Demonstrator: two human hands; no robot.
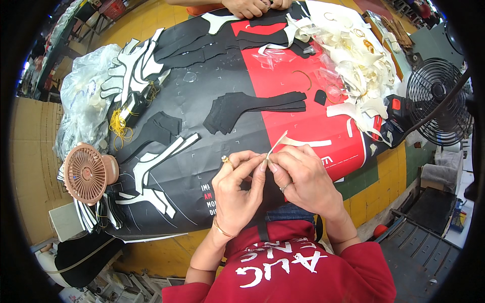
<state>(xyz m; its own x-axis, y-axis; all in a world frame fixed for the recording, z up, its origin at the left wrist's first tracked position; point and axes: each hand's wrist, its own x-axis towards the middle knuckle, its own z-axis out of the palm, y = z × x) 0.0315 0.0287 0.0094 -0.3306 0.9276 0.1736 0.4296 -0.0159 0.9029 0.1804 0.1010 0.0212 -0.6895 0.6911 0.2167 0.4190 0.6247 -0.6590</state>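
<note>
Above the near edge of the table, my left hand (240,184) and my right hand (305,177) meet fingertip to fingertip. Both pinch a thin cut piece of pale material (276,143), seen nearly edge-on; its lower end is hidden by the fingers. Just behind my right hand is a pale strip (316,143); whether it joins the held piece I cannot tell. Farther off lies a fanned stack of black cut pieces (230,112). To the left of my left hand are white, dark-edged cut pieces (151,199), with more black pieces (160,129) behind them.
A pink fan (86,174) stands at the left, near a clear plastic bag (83,96), white cut pieces (134,70) and yellow rubber bands (120,126). Pale scraps (361,65) heap at the far right by a black fan (438,101). Another person's hands (247,7) rest at the far edge.
</note>
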